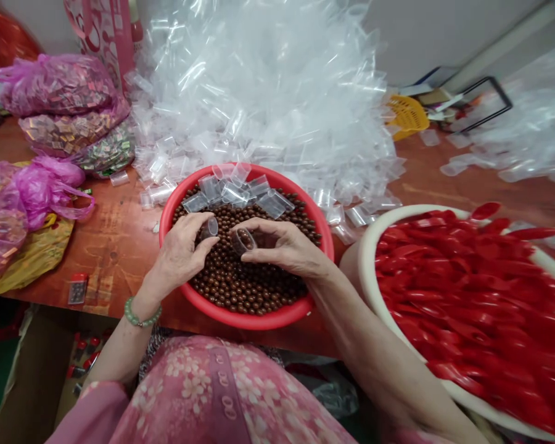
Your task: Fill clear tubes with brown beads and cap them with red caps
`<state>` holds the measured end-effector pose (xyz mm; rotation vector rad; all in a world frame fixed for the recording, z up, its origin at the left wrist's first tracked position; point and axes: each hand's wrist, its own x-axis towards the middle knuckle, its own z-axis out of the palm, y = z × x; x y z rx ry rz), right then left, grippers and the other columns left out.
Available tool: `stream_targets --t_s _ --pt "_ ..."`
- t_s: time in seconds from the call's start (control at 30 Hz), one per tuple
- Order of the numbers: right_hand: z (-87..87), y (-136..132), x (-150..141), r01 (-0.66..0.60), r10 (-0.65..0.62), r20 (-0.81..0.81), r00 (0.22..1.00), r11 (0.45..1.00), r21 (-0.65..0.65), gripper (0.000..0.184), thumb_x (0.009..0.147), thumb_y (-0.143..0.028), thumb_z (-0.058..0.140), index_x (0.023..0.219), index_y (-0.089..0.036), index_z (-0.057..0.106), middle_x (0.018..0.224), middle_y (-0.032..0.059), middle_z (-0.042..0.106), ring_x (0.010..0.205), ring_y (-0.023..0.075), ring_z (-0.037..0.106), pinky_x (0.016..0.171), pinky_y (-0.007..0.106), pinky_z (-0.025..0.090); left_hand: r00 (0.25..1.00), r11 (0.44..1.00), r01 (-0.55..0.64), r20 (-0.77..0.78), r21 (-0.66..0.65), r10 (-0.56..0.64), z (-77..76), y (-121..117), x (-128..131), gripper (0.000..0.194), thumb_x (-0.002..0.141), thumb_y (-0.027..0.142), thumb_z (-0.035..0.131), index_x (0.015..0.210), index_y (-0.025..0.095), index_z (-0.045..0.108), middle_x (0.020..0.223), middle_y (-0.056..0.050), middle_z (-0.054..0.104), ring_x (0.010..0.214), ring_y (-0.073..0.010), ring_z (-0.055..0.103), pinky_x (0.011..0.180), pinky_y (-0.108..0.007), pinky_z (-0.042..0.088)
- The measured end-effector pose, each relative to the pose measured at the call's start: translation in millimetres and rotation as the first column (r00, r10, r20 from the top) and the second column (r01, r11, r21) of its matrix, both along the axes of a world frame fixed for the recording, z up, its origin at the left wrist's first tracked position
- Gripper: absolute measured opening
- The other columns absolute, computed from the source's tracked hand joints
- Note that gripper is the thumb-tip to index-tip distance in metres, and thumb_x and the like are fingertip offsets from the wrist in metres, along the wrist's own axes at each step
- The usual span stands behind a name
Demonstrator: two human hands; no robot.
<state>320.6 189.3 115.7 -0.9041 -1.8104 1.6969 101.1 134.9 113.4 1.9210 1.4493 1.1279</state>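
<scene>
A red bowl [240, 317] full of small brown balls [245, 287] sits at the table's near edge. Several clear plastic tubes [234, 191] lie on the balls at its far side. My left hand [180, 253], with a green bead bracelet on the wrist, pinches a small clear tube [209, 228] over the balls. My right hand [282, 246] holds another small clear tube [243, 240] between thumb and fingers, its mouth turned toward the left hand's tube. Both hands hover just above the balls.
A big heap of clear plastic tubes [268, 92] rises behind the bowl. A white basin [367, 259] of red plastic pieces [481, 290] stands at the right. Pink bags of foil wrappers [60, 86] lie at the left, a yellow basket [407, 114] at the back.
</scene>
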Motion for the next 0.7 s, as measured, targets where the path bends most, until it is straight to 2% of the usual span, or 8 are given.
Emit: stream_targets --t_s 0.1,0.17,0.23,0.3,0.37,0.5,0.6,0.7 --pt "4.4 0.5 2.9 -0.007 0.007 -0.016 1.0 1.0 0.005 0.047 0.07 -0.045 0.087 0.104 -0.017 0.071 0.099 0.0046 0.063 0.09 0.0235 0.058 0.082 0.032 0.048 0.998 0.998 -0.036 -0.059 0.043 0.038 0.5 0.1 4.7 0.042 0.089 0.023 0.056 0.129 0.011 0.054 0.135 -0.016 0.056 0.129 -0.0267 0.048 0.114 -0.049 0.037" --pt "7.9 -0.1 4.1 -0.024 0.023 -0.055 0.998 1.0 -0.02 0.044 0.072 -0.043 0.087 0.104 -0.017 0.071 0.1 0.0046 0.065 0.093 0.024 0.059 0.087 0.033 0.048 1.0 1.0 -0.015 0.017 0.008 0.015 3.4 -4.4 9.6 0.045 0.091 0.027 0.054 0.133 0.01 0.051 0.14 -0.017 0.051 0.133 -0.0264 0.045 0.116 -0.048 0.035" --pt "12.0 -1.8 4.2 -0.057 0.051 -0.112 0.992 0.997 -0.05 0.04 0.074 -0.039 0.086 0.104 -0.017 0.072 0.1 0.0043 0.066 0.094 0.0234 0.06 0.09 0.033 0.047 0.987 0.995 0.07 0.151 -0.065 -0.06 7.3 -10.6 16.7 0.047 0.093 0.032 0.053 0.134 0.01 0.05 0.141 -0.017 0.05 0.131 -0.0251 0.048 0.114 -0.044 0.039" --pt "16.2 -4.2 3.4 -0.085 0.075 -0.158 0.985 0.995 -0.053 0.036 0.076 -0.038 0.085 0.102 -0.017 0.072 0.099 0.0039 0.066 0.095 0.0228 0.06 0.09 0.031 0.047 0.949 0.969 0.189 0.282 -0.158 -0.14 10.3 -16.3 25.3 0.049 0.092 0.034 0.054 0.135 0.011 0.049 0.138 -0.017 0.052 0.126 -0.024 0.053 0.11 -0.04 0.044" --pt "19.5 -7.1 2.3 -0.099 0.091 -0.166 0.982 0.994 -0.038 0.031 0.078 -0.037 0.084 0.099 -0.017 0.073 0.097 0.0036 0.067 0.092 0.0216 0.062 0.085 0.029 0.049 0.91 0.935 0.259 0.384 -0.24 -0.154 10.6 -19.8 33.5 0.05 0.092 0.034 0.054 0.136 0.011 0.048 0.134 -0.015 0.056 0.121 -0.0228 0.056 0.107 -0.038 0.045" --pt "21.5 -13.1 1.8 -0.14 0.14 -0.119 0.983 0.99 0.008 0.024 0.091 -0.04 0.073 0.093 -0.016 0.073 0.08 0.0024 0.065 0.07 0.0169 0.06 0.063 0.024 0.048 0.811 0.885 0.301 0.583 -0.354 -0.043 4.8 -21.1 43.1 0.052 0.091 0.035 0.053 0.136 0.011 0.049 0.119 -0.012 0.064 0.094 -0.0174 0.064 0.086 -0.031 0.055" --pt "20.4 -16.2 3.0 -0.084 0.089 -0.048 0.995 0.991 0.105 0.029 0.091 -0.045 0.073 0.088 -0.016 0.073 0.08 0.0032 0.066 0.069 0.0178 0.06 0.063 0.025 0.048 0.742 0.856 0.348 0.671 -0.382 -0.002 1.3 -20.7 43.0 0.049 0.087 0.036 0.058 0.128 0.011 0.054 0.106 -0.009 0.065 0.078 -0.0126 0.061 0.068 -0.023 0.053" --pt "22.5 -16.7 2.9 0.002 -0.002 -0.001 1.0 0.977 0.214 0.033 0.085 -0.047 0.08 0.093 -0.017 0.07 0.081 0.0026 0.065 0.07 0.0179 0.059 0.064 0.026 0.047 0.731 0.865 0.332 0.683 -0.376 0.017 1.0 -20.4 39.9 0.043 0.084 0.037 0.062 0.118 0.01 0.059 0.093 -0.006 0.064 0.072 -0.011 0.057 0.061 -0.02 0.049"
